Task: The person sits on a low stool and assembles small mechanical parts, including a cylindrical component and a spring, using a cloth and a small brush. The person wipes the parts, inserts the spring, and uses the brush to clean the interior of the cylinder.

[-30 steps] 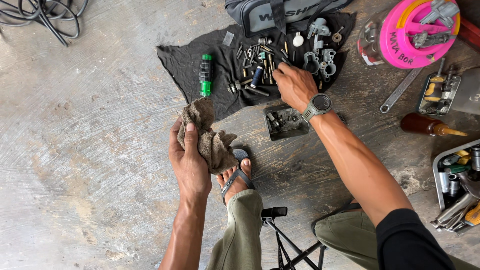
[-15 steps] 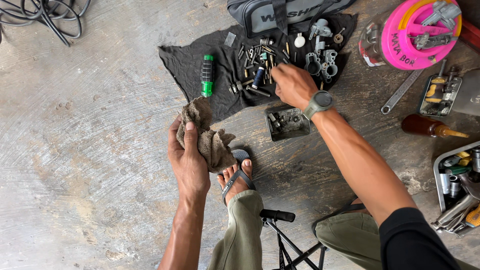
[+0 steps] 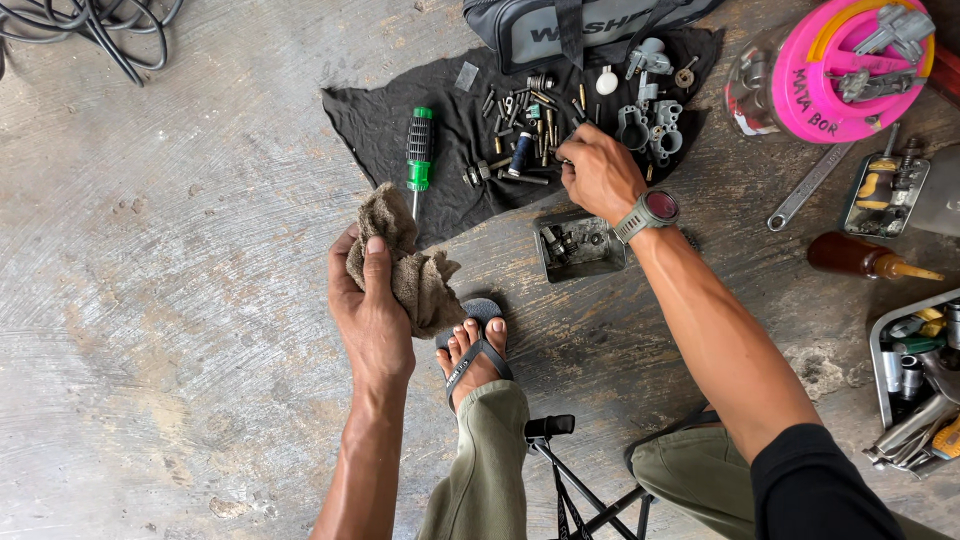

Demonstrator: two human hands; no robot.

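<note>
brown rag is bunched in the left hand, fingers closed round it, near the foot; right hand pinches among small screws on the far black cloth, whether it has one, cannot tell; best lift one piece, slowly.

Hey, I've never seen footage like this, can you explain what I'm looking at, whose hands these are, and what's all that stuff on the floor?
One camera, worn on a person's head, looks down at their own bare hands over a concrete floor. The left hand grips a brown rag. The right hand, with a wristwatch, reaches among small metal parts on a black cloth; whether it holds one is unclear. Nearby lie a green-handled screwdriver, a small metal tray and a wrench.
</note>
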